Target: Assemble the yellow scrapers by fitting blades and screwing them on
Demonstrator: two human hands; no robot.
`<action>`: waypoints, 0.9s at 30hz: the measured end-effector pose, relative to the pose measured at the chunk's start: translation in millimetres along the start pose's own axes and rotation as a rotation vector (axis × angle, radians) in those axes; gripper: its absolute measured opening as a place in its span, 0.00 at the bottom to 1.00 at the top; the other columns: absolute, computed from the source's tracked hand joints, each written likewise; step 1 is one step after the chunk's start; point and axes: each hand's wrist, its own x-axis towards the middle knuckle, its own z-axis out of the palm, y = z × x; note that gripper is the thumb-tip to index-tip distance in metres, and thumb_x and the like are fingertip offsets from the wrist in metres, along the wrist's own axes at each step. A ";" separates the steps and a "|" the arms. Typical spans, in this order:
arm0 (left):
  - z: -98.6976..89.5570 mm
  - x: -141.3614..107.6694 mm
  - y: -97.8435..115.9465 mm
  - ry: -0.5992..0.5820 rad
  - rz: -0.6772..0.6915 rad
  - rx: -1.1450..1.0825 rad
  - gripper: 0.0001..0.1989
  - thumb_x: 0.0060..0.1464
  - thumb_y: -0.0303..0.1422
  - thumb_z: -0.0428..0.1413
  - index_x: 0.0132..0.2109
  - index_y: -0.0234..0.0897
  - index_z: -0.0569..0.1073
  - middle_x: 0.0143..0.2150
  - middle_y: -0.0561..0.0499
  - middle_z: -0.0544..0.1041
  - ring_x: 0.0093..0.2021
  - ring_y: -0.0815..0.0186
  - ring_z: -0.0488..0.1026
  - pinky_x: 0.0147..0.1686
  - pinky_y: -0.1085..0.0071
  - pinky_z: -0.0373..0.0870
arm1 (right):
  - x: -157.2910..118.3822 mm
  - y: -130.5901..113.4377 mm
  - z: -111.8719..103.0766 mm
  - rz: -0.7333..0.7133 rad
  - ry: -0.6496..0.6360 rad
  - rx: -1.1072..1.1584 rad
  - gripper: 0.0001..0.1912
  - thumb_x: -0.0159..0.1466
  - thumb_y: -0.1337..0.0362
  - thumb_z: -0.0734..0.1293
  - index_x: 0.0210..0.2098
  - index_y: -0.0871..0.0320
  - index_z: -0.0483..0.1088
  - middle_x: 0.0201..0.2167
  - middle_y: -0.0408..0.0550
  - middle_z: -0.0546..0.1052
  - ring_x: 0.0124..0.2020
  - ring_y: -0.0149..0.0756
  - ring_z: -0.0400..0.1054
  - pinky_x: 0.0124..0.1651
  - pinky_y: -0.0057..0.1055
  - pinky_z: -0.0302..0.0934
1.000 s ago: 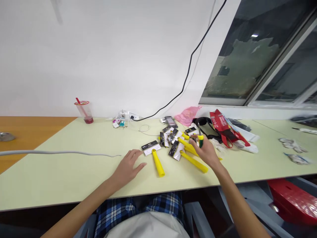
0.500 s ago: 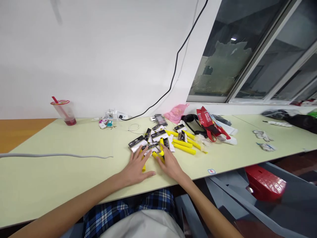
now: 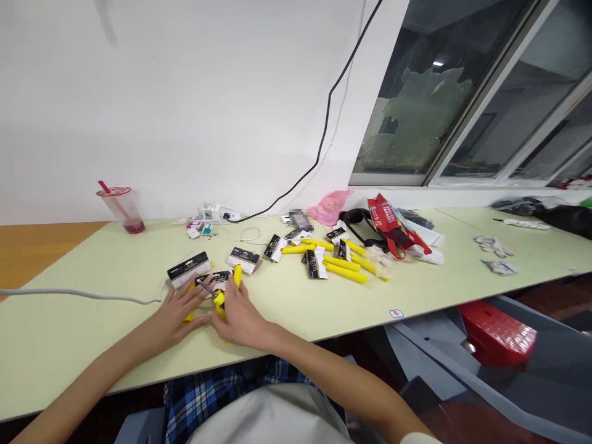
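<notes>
My right hand [image 3: 240, 317] is closed round a screwdriver [image 3: 219, 300] with a yellow and dark handle, its thin metal shaft pointing up and left. A yellow tube [image 3: 237, 275] sticks out by its fingers. My left hand [image 3: 178, 311] lies with fingers stretched over another yellow tube [image 3: 189, 317], partly hidden beneath it. Just beyond the fingers are a black-and-white header card [image 3: 189, 269] and a second one [image 3: 217, 279] behind the shaft. Another black-and-white card [image 3: 244, 259] rests on the table beyond my right hand.
Several yellow tubes [image 3: 345, 273] with cards lie to the right. Behind them are a pink bag [image 3: 330, 208], black headphones [image 3: 363, 225] and a red package [image 3: 391, 222]. A cup with a straw [image 3: 123, 209] stands at the back left, near a power strip [image 3: 213, 213]. A grey cable [image 3: 92, 295] crosses the left side.
Both hands have moved left along the table, the screwdriver with them. Some yellow tubes and cards have shifted left too, apart from the pile on the right.
</notes>
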 end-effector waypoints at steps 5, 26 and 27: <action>-22.1 -46.4 -19.1 -0.001 -0.118 0.093 0.31 0.75 0.51 0.49 0.79 0.54 0.62 0.80 0.43 0.62 0.82 0.40 0.52 0.73 0.26 0.47 | 23.2 -13.9 14.4 -0.029 -0.041 0.125 0.48 0.77 0.41 0.62 0.78 0.75 0.49 0.79 0.79 0.53 0.83 0.63 0.39 0.80 0.61 0.41; -12.4 12.1 29.7 0.083 -0.015 0.053 0.27 0.75 0.47 0.52 0.75 0.46 0.70 0.74 0.45 0.72 0.77 0.47 0.65 0.73 0.44 0.67 | -54.1 101.6 -92.8 0.253 0.259 -0.134 0.18 0.75 0.63 0.58 0.62 0.61 0.62 0.51 0.60 0.76 0.49 0.51 0.75 0.53 0.48 0.70; -13.3 15.6 32.2 0.082 -0.001 0.044 0.28 0.75 0.47 0.52 0.75 0.46 0.69 0.74 0.45 0.72 0.76 0.47 0.65 0.73 0.44 0.67 | -55.0 100.2 -89.5 0.229 0.233 -0.159 0.21 0.73 0.66 0.58 0.65 0.61 0.61 0.54 0.62 0.74 0.51 0.51 0.75 0.55 0.48 0.70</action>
